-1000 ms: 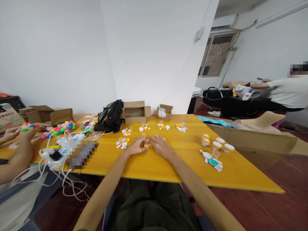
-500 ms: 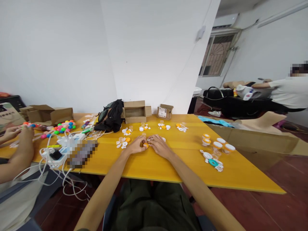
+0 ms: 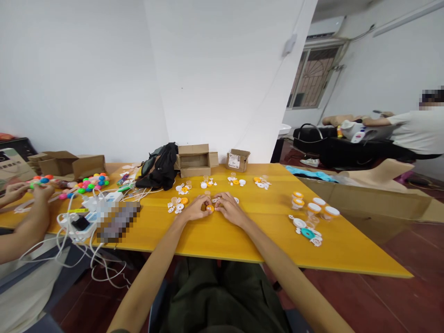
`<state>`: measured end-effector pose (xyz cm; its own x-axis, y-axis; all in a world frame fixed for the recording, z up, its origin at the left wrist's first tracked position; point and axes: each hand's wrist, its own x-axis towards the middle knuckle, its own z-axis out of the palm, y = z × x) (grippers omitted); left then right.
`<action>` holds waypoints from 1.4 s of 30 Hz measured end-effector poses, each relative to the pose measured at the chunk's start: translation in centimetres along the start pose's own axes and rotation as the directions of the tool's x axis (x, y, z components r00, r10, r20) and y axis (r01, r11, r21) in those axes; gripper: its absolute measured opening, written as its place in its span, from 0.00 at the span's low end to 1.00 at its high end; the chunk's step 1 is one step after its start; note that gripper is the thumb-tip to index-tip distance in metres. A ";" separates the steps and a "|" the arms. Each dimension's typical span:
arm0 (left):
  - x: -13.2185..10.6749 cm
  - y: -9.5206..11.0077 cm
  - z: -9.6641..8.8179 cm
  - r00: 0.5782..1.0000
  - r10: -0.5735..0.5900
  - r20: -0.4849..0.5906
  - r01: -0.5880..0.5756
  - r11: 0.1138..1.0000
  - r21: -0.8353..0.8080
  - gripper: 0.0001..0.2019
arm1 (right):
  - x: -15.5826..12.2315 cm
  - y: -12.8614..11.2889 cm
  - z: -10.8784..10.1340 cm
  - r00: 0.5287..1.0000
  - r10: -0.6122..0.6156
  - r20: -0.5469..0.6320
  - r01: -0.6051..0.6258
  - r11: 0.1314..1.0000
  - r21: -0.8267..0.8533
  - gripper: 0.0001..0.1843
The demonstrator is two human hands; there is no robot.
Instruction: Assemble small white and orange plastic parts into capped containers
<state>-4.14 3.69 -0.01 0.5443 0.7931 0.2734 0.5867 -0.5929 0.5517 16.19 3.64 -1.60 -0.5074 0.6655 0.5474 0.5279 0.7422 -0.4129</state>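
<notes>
My left hand (image 3: pixel 196 209) rests low over the table with thumb and fingers closed around the edge of a small round orange plastic part (image 3: pixel 210 209). Close against its other side is my right hand (image 3: pixel 229 208), fingers bent and thumb near the part. Whatever the right fingertips pinch is too small to make out. Just beyond the hands a clear plastic cup (image 3: pixel 207 194) stands, and a white perforated piece (image 3: pixel 215 200) lies partly hidden by the right fingers. A white round piece (image 3: pixel 236 200) shows behind the right hand.
Small groups of white and orange parts (image 3: pixel 179 207) lie across the yellow table (image 3: pixel 256 240). Lidded cups (image 3: pixel 314 209) and a teal disc (image 3: pixel 307 233) are at right. A power strip (image 3: pixel 83 226) with cables, a black bag (image 3: pixel 163 169), cardboard boxes (image 3: pixel 194 163) and a co-worker's hands (image 3: pixel 42 192) are leftward.
My hands stay at nearly the same place, with small finger shifts around the orange part. At the far left, the co-worker's hand has moved slightly.
</notes>
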 end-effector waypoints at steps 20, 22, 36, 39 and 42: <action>0.0 0.5 0.6 0.998 0.049 -0.024 -0.051 0.996 -0.071 0.08 | 0.1 0.2 0.4 0.999 0.010 -0.038 -0.007 0.997 0.075 0.08; 0.0 0.5 0.6 0.998 0.050 -0.022 -0.052 0.996 -0.070 0.07 | 0.1 0.2 0.4 0.999 0.006 -0.033 -0.004 0.998 0.067 0.08; 0.0 0.8 0.5 0.999 0.046 -0.019 -0.047 0.998 -0.051 0.07 | 0.1 0.1 0.5 0.999 0.029 -0.045 -0.025 0.997 0.073 0.09; 0.0 0.6 0.5 0.998 0.052 -0.021 -0.053 0.997 -0.053 0.07 | 0.1 0.0 0.6 0.998 0.042 -0.051 -0.038 0.996 0.078 0.10; 0.1 0.5 0.6 0.998 0.055 -0.024 -0.056 0.997 -0.051 0.07 | 0.1 -0.3 0.6 0.998 0.041 -0.056 -0.037 0.996 0.077 0.10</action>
<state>-3.43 3.37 -0.23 0.5611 0.7625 0.3223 0.5235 -0.6284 0.5753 15.56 3.54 -1.84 -0.4464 0.6903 0.5694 0.4921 0.7209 -0.4880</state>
